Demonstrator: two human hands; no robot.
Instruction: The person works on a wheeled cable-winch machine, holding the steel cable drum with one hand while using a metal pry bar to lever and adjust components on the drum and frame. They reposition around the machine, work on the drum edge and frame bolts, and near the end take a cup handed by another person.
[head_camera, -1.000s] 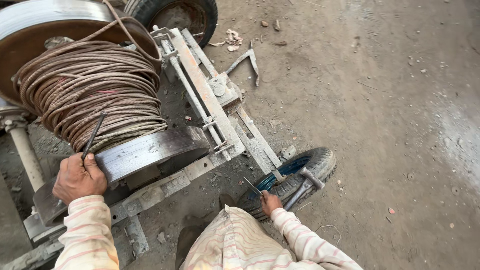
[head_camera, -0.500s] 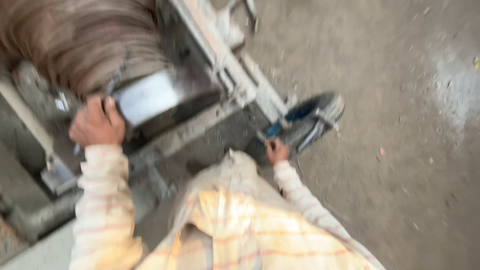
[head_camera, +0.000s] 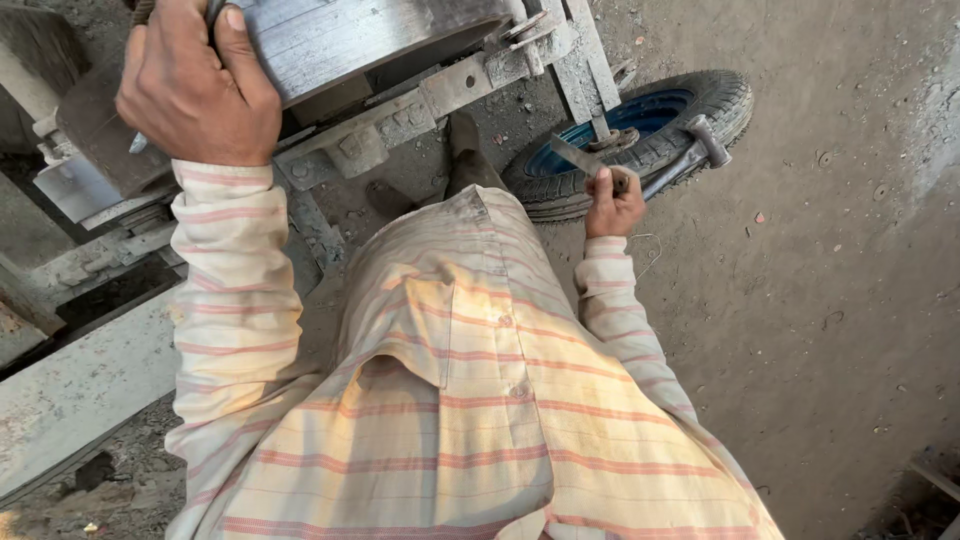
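Grey steel fills the top of the scene, where a person's left hand (head_camera: 195, 85) closes over the edge of a heavy metal drum (head_camera: 350, 40) mounted on a dusty frame (head_camera: 440, 95). The right hand (head_camera: 612, 205) grips a flat metal blade (head_camera: 577, 158), held just above a small blue-rimmed wheel (head_camera: 640, 130) resting on the dirt floor (head_camera: 830, 280).

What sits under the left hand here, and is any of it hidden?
The left hand grips the rim of a broad grey metal drum on a dusty steel frame. Its palm covers the rim there, and a thin rod pokes out below it; what the fingers hold is hidden.
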